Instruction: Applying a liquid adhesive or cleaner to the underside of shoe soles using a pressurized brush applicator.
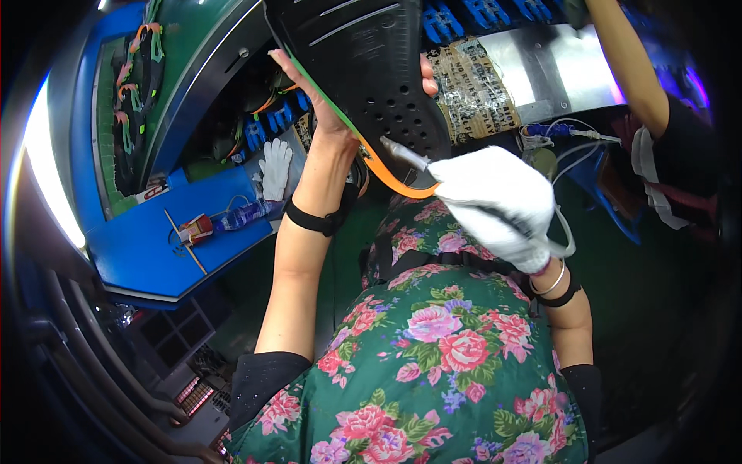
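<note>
My left hand [328,114], bare, grips a large black sole-shaped piece [359,66] from beneath; some fingertips show past its right side. Round holes dot the near end of this piece. Along its edge runs a strip [393,179] that turns from green to orange. In a white glove, my right hand [495,197] closes round a slim tool with a grey metal tip [405,153]. The tip lies over the piece's near end, beside the orange part; whether it touches cannot be told. The glove hides the tool's handle. A pale tube [568,241] hangs by my right wrist.
A blue table [147,259] at left bears a white glove [275,168], a clear bottle [246,216] and a thin stick [185,241]. Beyond my hands stretches a metal track [553,69] with blue clamps [487,11]. Another person's arm [630,66] reaches in at right.
</note>
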{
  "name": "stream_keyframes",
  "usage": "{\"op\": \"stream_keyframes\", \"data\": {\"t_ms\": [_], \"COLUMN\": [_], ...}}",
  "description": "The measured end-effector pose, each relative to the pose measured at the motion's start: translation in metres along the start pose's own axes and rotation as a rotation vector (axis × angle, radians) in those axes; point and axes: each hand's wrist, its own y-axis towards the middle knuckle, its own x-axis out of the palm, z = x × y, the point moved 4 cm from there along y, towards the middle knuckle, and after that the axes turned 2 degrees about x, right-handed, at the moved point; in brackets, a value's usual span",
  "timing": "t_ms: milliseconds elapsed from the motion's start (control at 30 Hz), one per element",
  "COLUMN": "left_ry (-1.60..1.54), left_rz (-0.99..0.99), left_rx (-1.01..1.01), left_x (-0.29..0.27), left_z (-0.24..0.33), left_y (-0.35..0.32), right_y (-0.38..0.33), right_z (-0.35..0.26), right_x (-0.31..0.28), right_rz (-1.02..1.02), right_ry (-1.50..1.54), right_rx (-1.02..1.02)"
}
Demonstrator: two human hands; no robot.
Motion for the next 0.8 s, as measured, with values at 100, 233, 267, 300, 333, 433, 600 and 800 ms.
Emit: {"op": "stream_keyframes", "data": {"t_ms": [100, 233, 267, 300, 333, 433, 600, 800], "left_ry": [0.034, 0.106, 0.113, 0.117, 0.113, 0.143, 0.017, 0.269], "left_rz": [0.142, 0.327, 0.349, 0.388, 0.39, -0.13, -0.107, 0.192], "left_rx": [-0.014, -0.034, -0.04, -0.047, -0.038, -0.227, -0.355, -0.444], "left_x": [-0.009, -0.018, -0.019, -0.021, -0.024, -0.015, -0.011, -0.032], "left_z": [0.001, 0.007, 0.006, 0.006, 0.007, -0.001, -0.011, -0.005], "left_y": [0.002, -0.003, -0.003, -0.004, -0.003, -0.006, -0.012, -0.017], "right_y": [-0.005, 0.003, 0.005, 0.006, 0.004, -0.003, 0.012, 0.011], "right_z": [-0.007, -0.01, -0.008, -0.003, -0.001, 0.002, 0.0, -0.005], "right_x": [0.01, 0.002, 0.0, -0.001, 0.002, 0.019, 0.008, 0.02], "right_rz": [-0.141, -0.214, -0.193, -0.14, -0.166, -0.335, -0.355, -0.46], "right_ry": [-0.124, 0.117, 0.126, 0.039, -0.062, -0.099, 0.266, 0.194], "right_rx": [-0.141, -0.089, -0.081, -0.123, -0.155, -0.284, -0.051, -0.176]}}
